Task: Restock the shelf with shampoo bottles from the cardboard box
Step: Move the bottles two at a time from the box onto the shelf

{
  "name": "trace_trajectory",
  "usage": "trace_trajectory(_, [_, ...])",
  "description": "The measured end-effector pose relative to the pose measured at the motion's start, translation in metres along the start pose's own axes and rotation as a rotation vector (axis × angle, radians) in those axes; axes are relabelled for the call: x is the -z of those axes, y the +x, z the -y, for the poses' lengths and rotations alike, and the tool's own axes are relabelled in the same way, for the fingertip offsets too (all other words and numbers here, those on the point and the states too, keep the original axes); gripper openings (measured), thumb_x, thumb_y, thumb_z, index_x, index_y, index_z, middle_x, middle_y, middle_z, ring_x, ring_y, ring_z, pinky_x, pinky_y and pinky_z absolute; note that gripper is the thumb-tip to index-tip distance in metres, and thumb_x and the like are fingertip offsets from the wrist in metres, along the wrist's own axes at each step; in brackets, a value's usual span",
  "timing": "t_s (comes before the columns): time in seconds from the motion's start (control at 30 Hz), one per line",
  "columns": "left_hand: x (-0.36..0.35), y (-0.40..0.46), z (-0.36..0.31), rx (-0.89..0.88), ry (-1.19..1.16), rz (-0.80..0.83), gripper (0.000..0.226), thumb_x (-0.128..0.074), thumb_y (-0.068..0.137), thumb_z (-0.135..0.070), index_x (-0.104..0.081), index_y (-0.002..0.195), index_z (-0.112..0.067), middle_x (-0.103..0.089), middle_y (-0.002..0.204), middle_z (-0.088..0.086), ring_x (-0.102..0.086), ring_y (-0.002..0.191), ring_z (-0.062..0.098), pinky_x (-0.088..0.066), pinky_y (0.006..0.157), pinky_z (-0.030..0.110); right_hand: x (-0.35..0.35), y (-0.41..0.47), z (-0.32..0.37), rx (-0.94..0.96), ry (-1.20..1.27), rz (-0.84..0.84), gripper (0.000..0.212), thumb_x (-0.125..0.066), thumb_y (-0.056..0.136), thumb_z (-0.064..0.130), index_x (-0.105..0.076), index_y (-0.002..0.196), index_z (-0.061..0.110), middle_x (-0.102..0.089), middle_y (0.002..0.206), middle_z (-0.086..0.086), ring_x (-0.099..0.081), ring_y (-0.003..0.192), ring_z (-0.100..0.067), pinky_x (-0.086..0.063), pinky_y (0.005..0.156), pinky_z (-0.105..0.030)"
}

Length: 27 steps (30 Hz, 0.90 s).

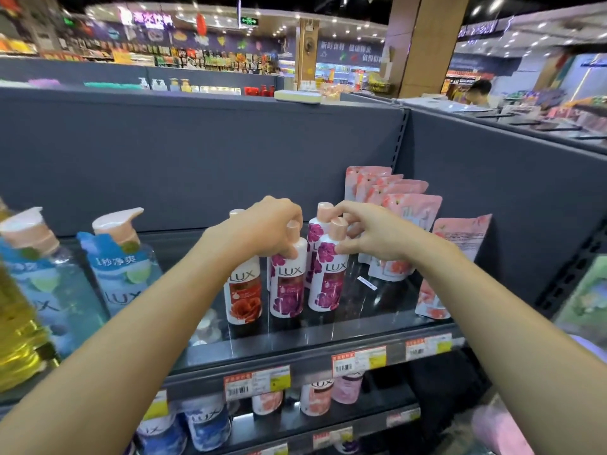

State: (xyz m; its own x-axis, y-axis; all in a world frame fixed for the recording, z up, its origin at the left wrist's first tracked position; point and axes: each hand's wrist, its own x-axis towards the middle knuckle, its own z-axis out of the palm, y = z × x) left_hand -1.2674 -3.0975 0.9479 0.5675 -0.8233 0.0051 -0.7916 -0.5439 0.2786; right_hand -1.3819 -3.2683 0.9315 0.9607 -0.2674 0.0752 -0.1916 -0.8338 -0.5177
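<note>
Several white LUX bottles with peach caps stand upright on the dark top shelf. My left hand is closed over the cap and shoulder of a purple-flowered bottle. A red-flowered bottle stands just left of it, under my wrist. My right hand pinches the neck of another purple-flowered bottle, thumb in front and fingers behind the cap. A further purple bottle stands behind these. The cardboard box is not in view.
Pink refill pouches stand in a row to the right. Large blue LUX pump bottles and a yellow bottle fill the left. Price tags line the shelf edge, with more bottles on the lower shelf. A person stands far back.
</note>
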Motion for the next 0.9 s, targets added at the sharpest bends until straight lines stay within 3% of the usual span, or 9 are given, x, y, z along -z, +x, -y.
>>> trace_trajectory(0.17, [0.003, 0.0, 0.0, 0.027, 0.03, 0.026, 0.05, -0.08, 0.077, -0.024, -0.057, 0.121, -0.024, -0.058, 0.116, 0.003, -0.059, 0.098, 0.025, -0.048, 0.073, 0.034, -0.004, 0.005, -0.002, 0.018, 0.013, -0.002, 0.045, -0.074, 0.085, 0.018, -0.054, 0.123, 0.032, -0.056, 0.1, 0.013, -0.061, 0.09, -0.011, -0.045, 0.061, -0.022])
trace_trajectory(0.5, [0.003, -0.002, -0.008, 0.062, 0.075, 0.066, 0.052, -0.079, 0.078, -0.025, -0.053, 0.124, -0.022, -0.058, 0.109, 0.0, -0.057, 0.091, 0.022, -0.046, 0.069, 0.033, -0.003, 0.006, -0.007, 0.06, 0.009, -0.012, 0.047, -0.072, 0.085, 0.013, -0.054, 0.123, 0.033, -0.058, 0.107, 0.006, -0.064, 0.091, -0.014, -0.054, 0.069, -0.026])
trace_trajectory(0.63, [0.009, -0.006, -0.012, 0.052, 0.106, 0.088, 0.071, -0.079, 0.078, -0.035, -0.043, 0.138, -0.022, -0.059, 0.125, 0.003, -0.058, 0.099, 0.022, -0.049, 0.075, 0.032, 0.001, 0.004, -0.008, 0.028, 0.037, 0.021, 0.051, -0.076, 0.08, 0.03, -0.052, 0.124, 0.038, -0.061, 0.104, 0.012, -0.065, 0.09, -0.008, -0.058, 0.075, -0.032])
trace_trajectory(0.73, [0.034, -0.006, -0.012, 0.009, 0.056, -0.049, 0.054, -0.073, 0.082, -0.039, -0.054, 0.129, -0.02, -0.063, 0.122, 0.001, -0.061, 0.103, 0.02, -0.052, 0.086, 0.033, 0.017, 0.008, -0.009, 0.031, 0.045, -0.101, 0.044, -0.063, 0.076, 0.061, -0.063, 0.112, 0.035, -0.068, 0.097, 0.014, -0.067, 0.091, -0.008, -0.058, 0.081, -0.039])
trace_trajectory(0.83, [0.061, 0.01, -0.017, -0.014, 0.016, -0.261, 0.031, -0.072, 0.084, -0.032, -0.068, 0.109, -0.016, -0.067, 0.111, 0.006, -0.063, 0.099, 0.025, -0.053, 0.088, 0.038, 0.036, 0.027, -0.008, 0.051, 0.045, -0.25, 0.033, -0.061, 0.082, 0.056, -0.071, 0.098, 0.029, -0.071, 0.095, 0.01, -0.067, 0.092, -0.01, -0.056, 0.084, -0.04])
trace_trajectory(0.9, [0.068, 0.03, -0.023, -0.007, 0.104, -0.243, 0.033, -0.076, 0.08, -0.034, -0.07, 0.105, -0.014, -0.069, 0.108, 0.008, -0.064, 0.098, 0.028, -0.053, 0.086, 0.04, 0.043, 0.043, -0.002, 0.004, 0.038, -0.159, 0.031, -0.065, 0.084, 0.051, -0.069, 0.104, 0.028, -0.069, 0.1, 0.009, -0.065, 0.095, -0.01, -0.054, 0.078, -0.033])
